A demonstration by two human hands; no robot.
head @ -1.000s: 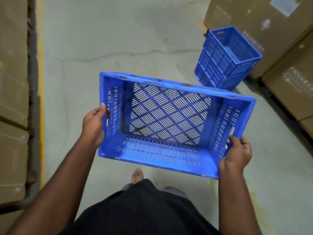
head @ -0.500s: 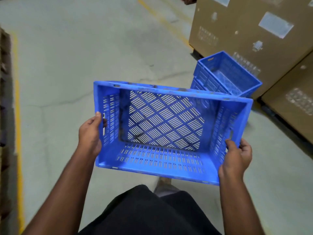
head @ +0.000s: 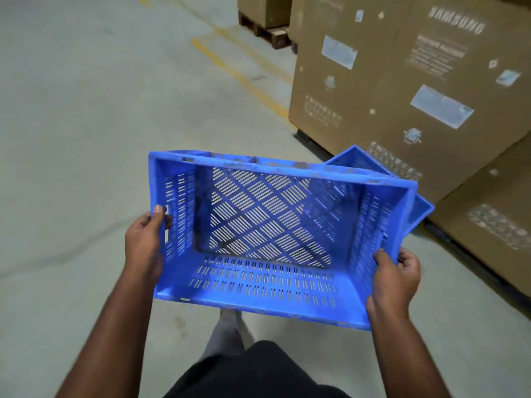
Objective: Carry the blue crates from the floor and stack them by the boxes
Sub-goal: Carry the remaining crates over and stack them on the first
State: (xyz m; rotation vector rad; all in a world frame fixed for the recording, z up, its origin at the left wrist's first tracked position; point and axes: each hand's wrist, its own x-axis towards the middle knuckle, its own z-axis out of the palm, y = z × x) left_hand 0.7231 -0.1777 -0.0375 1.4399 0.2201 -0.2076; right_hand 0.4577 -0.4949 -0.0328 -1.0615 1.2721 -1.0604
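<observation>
Gripping the left end wall of a slotted blue crate (head: 267, 239), the left hand (head: 145, 245) had its thumb hooked over the rim beside the handle slot, its other fingers hidden behind the wall. The crate hung clear of the grey concrete floor (head: 86, 124), tilted with its open top toward the camera, and the right hand (head: 393, 280) clasped the right end wall with thumb inside and fingers curled round the outside. Behind its right corner, partly hidden, another blue crate (head: 359, 159) sat just beside large Samsung cardboard boxes (head: 402, 81).
</observation>
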